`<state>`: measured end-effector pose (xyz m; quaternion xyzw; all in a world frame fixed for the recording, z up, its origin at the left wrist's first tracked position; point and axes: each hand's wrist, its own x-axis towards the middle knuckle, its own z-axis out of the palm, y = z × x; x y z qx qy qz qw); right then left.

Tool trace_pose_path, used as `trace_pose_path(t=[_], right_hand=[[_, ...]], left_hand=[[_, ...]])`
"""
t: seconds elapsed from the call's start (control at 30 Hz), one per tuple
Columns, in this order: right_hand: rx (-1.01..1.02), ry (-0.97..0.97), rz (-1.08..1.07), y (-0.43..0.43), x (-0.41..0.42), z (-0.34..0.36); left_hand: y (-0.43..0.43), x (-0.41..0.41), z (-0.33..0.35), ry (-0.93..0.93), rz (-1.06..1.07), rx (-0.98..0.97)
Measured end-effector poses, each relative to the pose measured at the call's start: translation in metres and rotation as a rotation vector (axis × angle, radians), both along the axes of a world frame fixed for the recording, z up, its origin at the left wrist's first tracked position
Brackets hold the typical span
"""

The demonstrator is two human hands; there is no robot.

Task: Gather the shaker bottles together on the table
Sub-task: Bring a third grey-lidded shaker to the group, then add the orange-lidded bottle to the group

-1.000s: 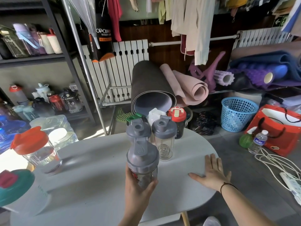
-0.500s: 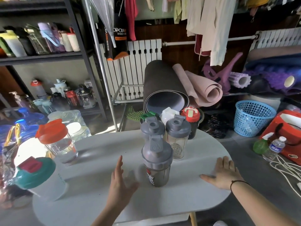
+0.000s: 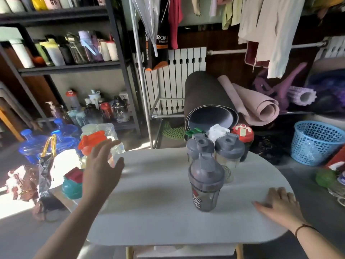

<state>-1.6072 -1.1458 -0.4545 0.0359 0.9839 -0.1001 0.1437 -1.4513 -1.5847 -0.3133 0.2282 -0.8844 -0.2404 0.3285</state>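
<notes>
Grey shaker bottle (image 3: 205, 186) upright (lid up), left hand (image 3: 101, 166) apart.

Both forearms are bare, with no sleeves in view. The left hand (image 3: 101, 171) wears nothing: no ring, no band, no glove. Just behind the right hand (image 3: 280, 206), a thin dark red cord bracelet (image 3: 303, 227) circles the wrist. The right hand's fingers carry no rings.

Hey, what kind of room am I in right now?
Probably a cluttered storage room for fitness gear: metal shelves packed with drink bottles, rolled exercise mats, a foam roller, and clothes hanging above a radiator.
</notes>
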Motion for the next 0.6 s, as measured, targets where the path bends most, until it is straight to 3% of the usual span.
trace_pose_path(t=[0.1,0.17,0.2,0.27,0.47,0.6], right_hand=[[-0.024,-0.063,0.032,0.004,-0.003,0.008],[-0.037,-0.106,0.056,0.005,-0.001,0.014],[-0.049,-0.108,0.065,0.006,0.001,0.016],[-0.084,-0.095,0.063,0.008,0.003,0.019],[-0.287,0.054,-0.036,0.014,0.012,0.026],[-0.499,0.18,-0.079,0.016,0.018,0.035]], left_hand=[[-0.027,0.024,0.029,-0.308,0.188,-0.122],[-0.043,0.037,0.025,-0.59,0.26,-0.013],[-0.048,0.042,0.016,-0.645,0.239,0.078],[-0.052,0.05,-0.009,-0.599,0.181,0.149],[-0.049,0.056,-0.033,-0.418,0.226,0.062],[-0.032,0.06,-0.015,-0.221,0.016,-0.11]])
